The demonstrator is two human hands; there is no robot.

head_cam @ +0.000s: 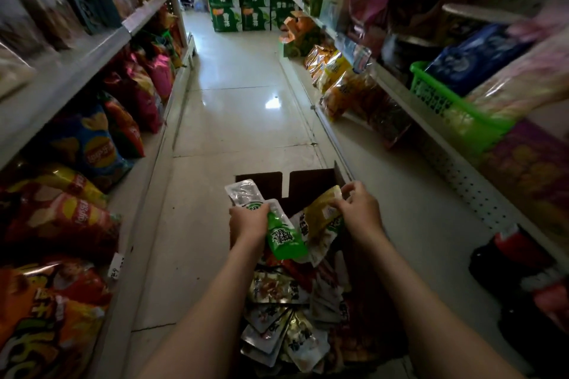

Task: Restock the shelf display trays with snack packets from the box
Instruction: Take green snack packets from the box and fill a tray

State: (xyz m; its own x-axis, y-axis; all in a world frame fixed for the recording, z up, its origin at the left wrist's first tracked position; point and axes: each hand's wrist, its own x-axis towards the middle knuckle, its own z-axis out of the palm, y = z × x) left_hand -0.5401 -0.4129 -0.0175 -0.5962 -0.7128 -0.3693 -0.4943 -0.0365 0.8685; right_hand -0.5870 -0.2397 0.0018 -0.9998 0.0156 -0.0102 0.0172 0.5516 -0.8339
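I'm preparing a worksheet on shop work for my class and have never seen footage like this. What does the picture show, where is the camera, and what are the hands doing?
There is no machine here. A person wears a wide-angle camera on the head, so you look forward and down along their two bare arms. They stand in a shop aisle with a tiled floor, chip bags on the left shelves and a green basket on the right shelf. Below is an open cardboard box full of snack packets. The left hand grips a few green packets. The right hand pinches a yellow packet above the box.
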